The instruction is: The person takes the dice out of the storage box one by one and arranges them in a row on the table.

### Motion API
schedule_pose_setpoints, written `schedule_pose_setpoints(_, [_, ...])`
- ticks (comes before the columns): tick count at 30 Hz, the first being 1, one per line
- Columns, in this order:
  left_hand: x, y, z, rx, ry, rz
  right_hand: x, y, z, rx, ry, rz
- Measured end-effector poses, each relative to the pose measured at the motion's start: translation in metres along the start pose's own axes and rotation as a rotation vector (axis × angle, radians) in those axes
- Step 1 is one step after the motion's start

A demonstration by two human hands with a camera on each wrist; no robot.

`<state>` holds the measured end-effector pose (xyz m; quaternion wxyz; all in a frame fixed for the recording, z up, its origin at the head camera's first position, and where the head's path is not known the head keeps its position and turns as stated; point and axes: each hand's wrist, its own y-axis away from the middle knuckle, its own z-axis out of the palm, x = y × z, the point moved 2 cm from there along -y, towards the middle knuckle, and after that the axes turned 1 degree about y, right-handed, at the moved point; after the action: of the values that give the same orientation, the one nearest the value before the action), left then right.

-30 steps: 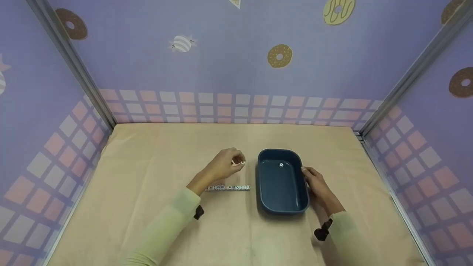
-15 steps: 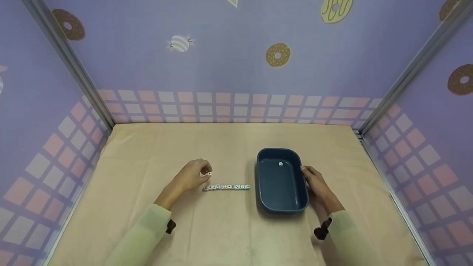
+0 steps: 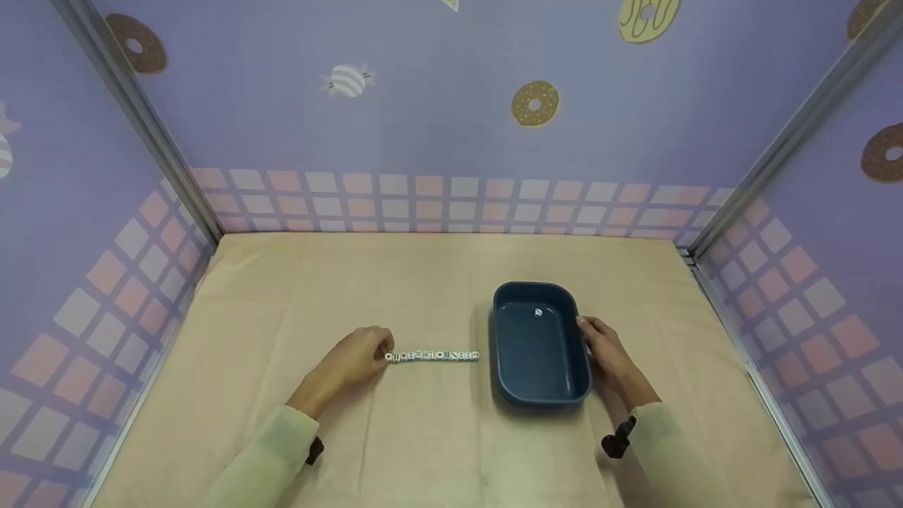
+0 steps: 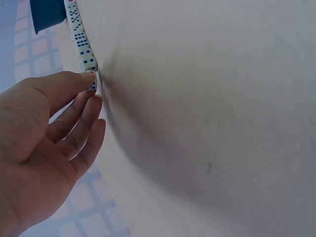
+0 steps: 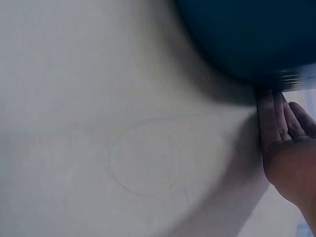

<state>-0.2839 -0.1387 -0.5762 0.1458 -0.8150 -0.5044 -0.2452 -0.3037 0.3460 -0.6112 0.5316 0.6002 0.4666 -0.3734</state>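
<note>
A row of white dice lies in a straight line on the cloth, left of a dark blue rectangular dish. At the row's left end my left hand pinches a die between thumb and fingertips, against the neighbouring die. In the left wrist view, blue pips show on the dice, and the other fingers of the left hand are loosely bent. My right hand touches the dish's right side; the right wrist view shows its fingers straight against the dish wall. A single die lies inside the dish.
A beige cloth covers the table. Purple printed walls enclose it at the back and both sides, with grey metal posts in the corners.
My left hand has moved left and down from near the dish with a die, bringing it to the left end of the row. The right hand and dish have stayed in place.
</note>
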Motion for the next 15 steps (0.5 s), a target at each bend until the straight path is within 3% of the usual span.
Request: schedule_pose_setpoints(15, [-0.004,0.002,0.011,0.041,0.047,-0.037,0.0,0.0,0.001,0.01,0.034,0.005])
